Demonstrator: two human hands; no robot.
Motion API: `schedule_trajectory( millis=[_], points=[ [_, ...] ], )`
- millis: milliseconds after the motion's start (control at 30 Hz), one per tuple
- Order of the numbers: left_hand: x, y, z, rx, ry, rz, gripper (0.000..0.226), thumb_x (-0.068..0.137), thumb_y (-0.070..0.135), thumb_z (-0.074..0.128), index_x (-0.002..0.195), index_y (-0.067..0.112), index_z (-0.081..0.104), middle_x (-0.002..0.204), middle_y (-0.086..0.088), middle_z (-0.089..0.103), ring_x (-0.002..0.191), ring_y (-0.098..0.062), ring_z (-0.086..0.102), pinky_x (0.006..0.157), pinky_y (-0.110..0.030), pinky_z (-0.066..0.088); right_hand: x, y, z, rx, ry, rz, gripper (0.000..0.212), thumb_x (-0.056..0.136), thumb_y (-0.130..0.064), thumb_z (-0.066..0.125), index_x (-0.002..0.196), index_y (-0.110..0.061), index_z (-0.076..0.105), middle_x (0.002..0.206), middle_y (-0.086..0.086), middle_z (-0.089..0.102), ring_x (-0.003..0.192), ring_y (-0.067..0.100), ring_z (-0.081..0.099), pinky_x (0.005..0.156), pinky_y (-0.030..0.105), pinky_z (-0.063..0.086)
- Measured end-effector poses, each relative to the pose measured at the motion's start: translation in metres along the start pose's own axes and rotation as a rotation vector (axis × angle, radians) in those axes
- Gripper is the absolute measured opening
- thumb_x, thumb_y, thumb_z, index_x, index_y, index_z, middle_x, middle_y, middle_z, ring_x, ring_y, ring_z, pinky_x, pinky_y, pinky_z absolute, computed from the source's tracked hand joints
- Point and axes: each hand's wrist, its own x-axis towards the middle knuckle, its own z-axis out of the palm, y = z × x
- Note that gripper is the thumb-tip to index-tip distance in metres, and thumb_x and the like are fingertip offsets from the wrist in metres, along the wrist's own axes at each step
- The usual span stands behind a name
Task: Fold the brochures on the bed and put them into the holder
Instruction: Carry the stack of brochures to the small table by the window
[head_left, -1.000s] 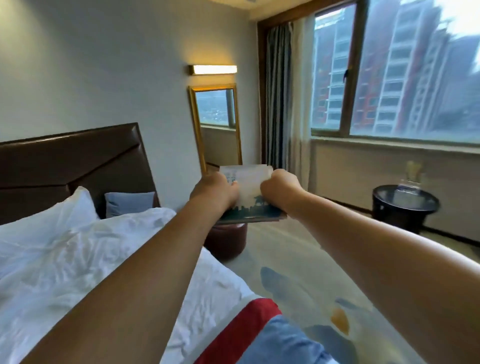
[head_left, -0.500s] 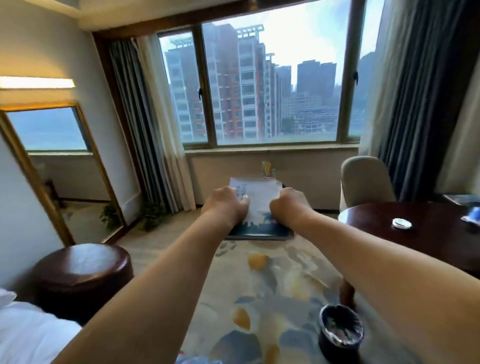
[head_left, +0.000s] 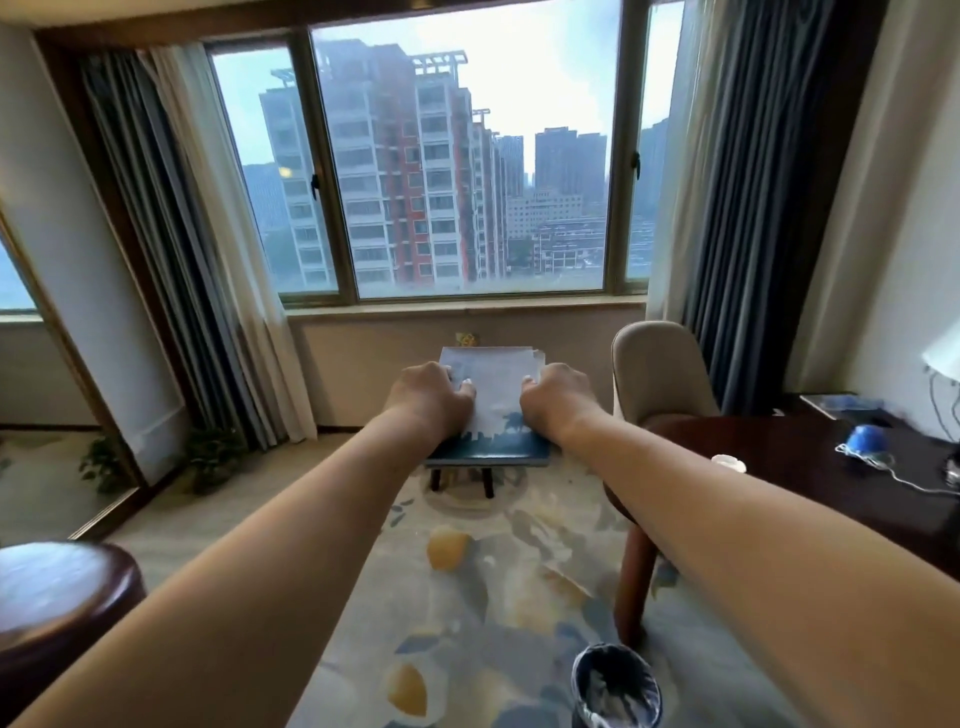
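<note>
Tall glass window (head_left: 467, 156) dead ahead, pale patterned carpet (head_left: 467, 597) underfoot, and the stack of white paper brochures with a dark blue skyline band (head_left: 493, 384) is out in mid-air at arm's length, resting on nothing. Left hand (head_left: 431, 400) grips the stack's left edge and right hand (head_left: 558, 402) its right edge, fingers curled onto the top sheet. Folding looks finished, I'd judge — the drop into the holder is left, and I can't make the holder out.

Head-level view toward the window (head_left: 467, 156)
</note>
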Motion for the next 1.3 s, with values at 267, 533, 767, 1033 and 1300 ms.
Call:
schedule_trajectory(
  millis=[267,533,767,1033,1300],
  points=[
    [0.117,-0.011,0.041,0.004,-0.034,-0.003,0.038,0.1,0.043,0.056,0.117,0.012,0.068,0.104,-0.005,0.067,0.086,-0.019,0.063,0.079,-0.033,0.053,0.117,0.012,0.036,-0.025,-0.024,0.045,0.032,0.099,-0.023,0.052,0.12,-0.005,0.067,0.12,0.017,0.068,0.091,0.029,0.053,0.077,0.026,0.036],
    [0.252,-0.02,0.072,0.027,-0.08,-0.019,0.038,0.099,0.047,0.055,0.109,0.013,0.069,0.104,-0.008,0.07,0.088,-0.024,0.067,0.088,-0.039,0.059,0.254,0.009,0.069,-0.048,-0.018,0.098,0.029,0.096,-0.026,0.056,0.117,-0.008,0.066,0.116,0.015,0.068,0.089,0.028,0.054,0.076,0.03,0.04],
    [0.383,-0.009,0.11,0.092,-0.09,-0.026,0.042,0.101,0.045,0.05,0.121,0.013,0.068,0.117,-0.011,0.068,0.101,-0.029,0.065,0.094,-0.039,0.054,0.389,0.026,0.093,-0.012,-0.034,0.109,0.029,0.096,-0.026,0.057,0.117,-0.008,0.065,0.114,0.013,0.068,0.094,0.028,0.061,0.076,0.032,0.044],
    [0.542,-0.01,0.163,0.086,-0.076,-0.083,0.041,0.102,0.043,0.046,0.116,0.012,0.068,0.115,-0.013,0.067,0.093,-0.029,0.059,0.083,-0.033,0.048,0.559,0.042,0.124,0.019,-0.097,0.095,0.029,0.097,-0.026,0.055,0.117,-0.01,0.067,0.114,0.012,0.069,0.1,0.03,0.066,0.077,0.032,0.048],
    [0.702,-0.053,0.2,0.097,-0.081,-0.125,0.04,0.103,0.042,0.046,0.12,0.011,0.065,0.119,-0.015,0.067,0.097,-0.031,0.06,0.081,-0.035,0.046,0.716,0.031,0.191,0.055,-0.159,0.089,0.024,0.098,-0.025,0.051,0.11,-0.011,0.067,0.105,0.009,0.07,0.094,0.028,0.068,0.088,0.043,0.059]
  ],
)
